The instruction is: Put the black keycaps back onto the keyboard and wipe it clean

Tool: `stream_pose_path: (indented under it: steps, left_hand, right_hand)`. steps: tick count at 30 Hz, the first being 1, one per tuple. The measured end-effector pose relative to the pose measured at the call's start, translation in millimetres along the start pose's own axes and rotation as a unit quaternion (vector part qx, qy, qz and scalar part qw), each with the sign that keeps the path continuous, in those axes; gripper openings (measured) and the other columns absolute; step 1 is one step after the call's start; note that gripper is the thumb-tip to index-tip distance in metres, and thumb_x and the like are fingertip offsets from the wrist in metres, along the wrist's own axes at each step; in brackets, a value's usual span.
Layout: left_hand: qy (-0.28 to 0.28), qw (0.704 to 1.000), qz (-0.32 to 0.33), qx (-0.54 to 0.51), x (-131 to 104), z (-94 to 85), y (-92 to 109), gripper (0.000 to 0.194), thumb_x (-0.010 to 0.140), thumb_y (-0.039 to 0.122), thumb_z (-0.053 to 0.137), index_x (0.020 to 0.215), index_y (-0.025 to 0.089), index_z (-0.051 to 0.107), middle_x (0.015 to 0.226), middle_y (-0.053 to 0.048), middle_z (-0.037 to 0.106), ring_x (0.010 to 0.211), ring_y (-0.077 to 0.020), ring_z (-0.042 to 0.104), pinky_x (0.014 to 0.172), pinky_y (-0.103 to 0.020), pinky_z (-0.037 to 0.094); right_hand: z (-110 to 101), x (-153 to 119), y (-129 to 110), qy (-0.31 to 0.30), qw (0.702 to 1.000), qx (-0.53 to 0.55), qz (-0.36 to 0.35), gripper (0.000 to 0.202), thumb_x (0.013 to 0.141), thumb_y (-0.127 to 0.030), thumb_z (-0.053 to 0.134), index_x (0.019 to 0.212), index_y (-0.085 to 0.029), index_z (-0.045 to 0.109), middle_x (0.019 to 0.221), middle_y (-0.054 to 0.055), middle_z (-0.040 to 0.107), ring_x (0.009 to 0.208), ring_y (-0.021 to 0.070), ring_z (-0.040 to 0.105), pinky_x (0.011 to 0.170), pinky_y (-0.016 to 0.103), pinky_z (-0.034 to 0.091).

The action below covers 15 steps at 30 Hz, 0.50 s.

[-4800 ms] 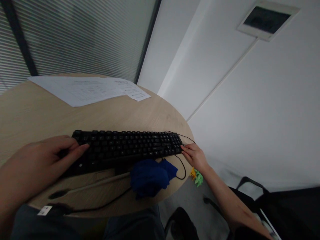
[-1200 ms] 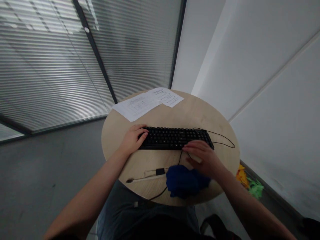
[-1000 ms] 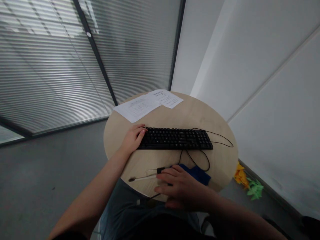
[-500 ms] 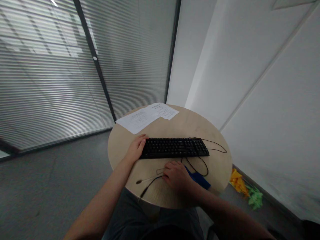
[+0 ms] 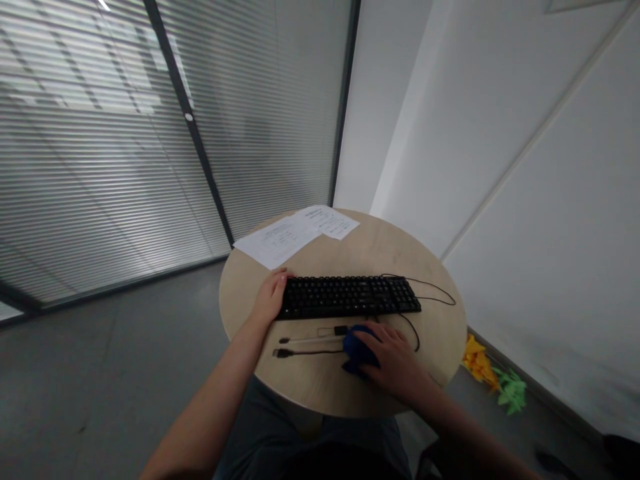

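Note:
A black keyboard [image 5: 347, 297] lies on the round wooden table [image 5: 320, 393]. My left hand [image 5: 270, 297] grips its left end, thumb along the edge; the fingertips beyond are partly hidden. Just in front of the keyboard, my right hand [image 5: 393, 353] is closed around a bunched blue cloth [image 5: 360, 350] at table height. Left of the cloth lie a black cable with a plug [image 5: 284, 353], a thin pale stick with a dark tip [image 5: 307, 341] and a small wire loop with a black handle [image 5: 341, 331]. The cloth covers the cable's right end.
Printed paper sheets [image 5: 280, 241] lie at the table's far left. The keyboard's cord [image 5: 440, 287] loops over the right side. Orange [image 5: 479, 361] and green [image 5: 511, 390] crumpled pieces are on the floor by the wall. A blind-covered glass partition [image 5: 270, 133] stands behind.
My right hand has moved right from the small tools and taken hold of the blue cloth, now bunched further left. The cable and stick lie more level. My left hand stays at the keyboard.

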<state>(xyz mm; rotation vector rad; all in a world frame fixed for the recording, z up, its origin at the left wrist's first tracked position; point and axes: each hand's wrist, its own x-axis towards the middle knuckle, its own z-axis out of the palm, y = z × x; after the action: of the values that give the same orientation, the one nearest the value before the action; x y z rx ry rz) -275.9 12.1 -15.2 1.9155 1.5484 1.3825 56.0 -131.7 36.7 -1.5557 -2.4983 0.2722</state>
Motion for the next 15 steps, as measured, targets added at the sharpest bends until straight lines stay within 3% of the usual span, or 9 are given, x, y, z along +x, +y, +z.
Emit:
stream_pose_path:
  steps: [4,8,11,15]
  left_hand:
    - [0.020,0.999,-0.040,-0.006,4.1,1.0,-7.5,0.062,0.099,0.060,0.028,0.107,0.017,0.072,0.126,-0.012,0.071,0.122,-0.0277,0.064,0.114,-0.048,0.044]
    - [0.020,0.998,-0.064,-0.004,7.4,1.9,-9.6,0.059,0.096,0.061,0.034,0.104,0.018,0.072,0.120,-0.011,0.074,0.119,-0.0279,0.065,0.113,-0.046,0.046]
    - [0.020,0.997,-0.074,0.001,8.0,2.4,-8.1,0.056,0.094,0.060,0.036,0.104,0.019,0.072,0.118,-0.010,0.075,0.117,-0.0279,0.066,0.111,-0.045,0.047]
    - [0.018,0.997,-0.080,0.010,7.9,3.3,-4.3,0.052,0.093,0.059,0.039,0.103,0.020,0.072,0.117,-0.009,0.076,0.116,-0.0284,0.066,0.109,-0.044,0.048]
  right_hand:
    - [12.4,-16.1,16.5,0.016,0.998,0.049,0.041,0.046,0.081,-0.018,0.065,0.127,-0.025,0.071,0.139,0.011,0.065,0.129,0.0329,0.057,0.111,0.052,0.040]
    - [23.9,-16.9,23.4,0.090,0.986,0.131,0.054,0.039,0.080,-0.013,0.059,0.116,-0.021,0.073,0.121,0.011,0.073,0.117,0.0290,0.064,0.107,0.047,0.046]
    - [20.4,-16.5,31.5,0.171,0.957,0.211,0.096,0.030,0.087,-0.024,0.057,0.112,-0.019,0.072,0.108,0.012,0.076,0.101,0.0291,0.070,0.092,0.044,0.054]
    - [-0.5,-18.0,50.6,0.277,0.890,0.327,0.152,0.032,0.090,-0.045,0.059,0.103,-0.018,0.071,0.093,0.009,0.076,0.085,0.0270,0.070,0.075,0.037,0.056]
